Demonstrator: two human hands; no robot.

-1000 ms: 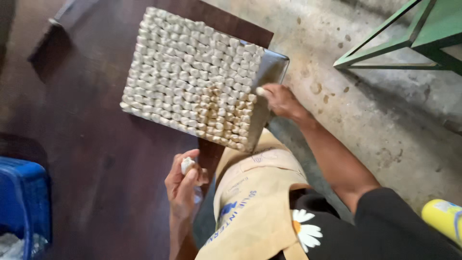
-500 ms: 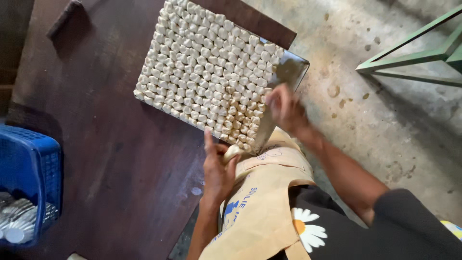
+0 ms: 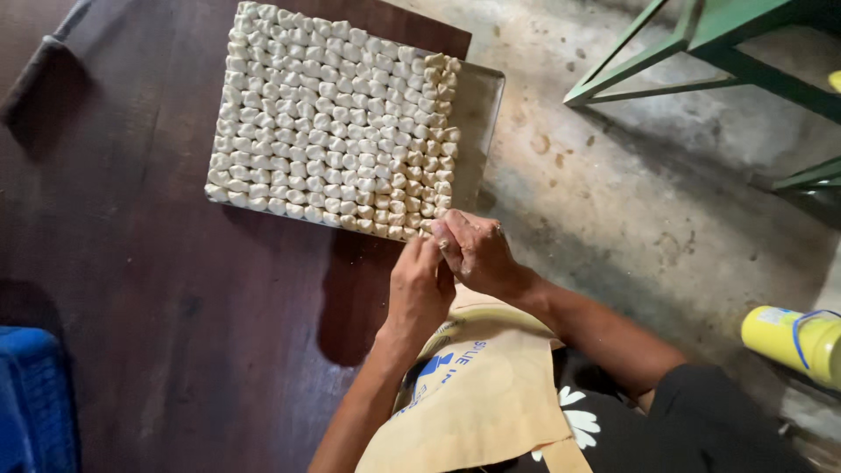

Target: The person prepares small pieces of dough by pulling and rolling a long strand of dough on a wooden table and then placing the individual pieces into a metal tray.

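Note:
A metal tray [image 3: 484, 107] lies on the dark wooden table [image 3: 158, 289], packed with rows of small white dough pieces [image 3: 333, 114]. My left hand [image 3: 420, 287] and my right hand [image 3: 480, 256] meet at the tray's near right corner. Their fingertips are pinched together over a small dough piece that the fingers mostly hide. The pinch sits right beside the last row of pieces. A bare strip of tray shows along its right side.
A blue crate [image 3: 35, 403] stands at the lower left edge of the table. A tan printed apron [image 3: 477, 403] covers my lap. On the concrete floor to the right are a green metal frame [image 3: 692, 44] and a yellow bottle [image 3: 793, 337].
My left hand, which held a white piece near my lap, has come up to the tray's corner. My right hand has drawn back from the tray's right edge to meet it.

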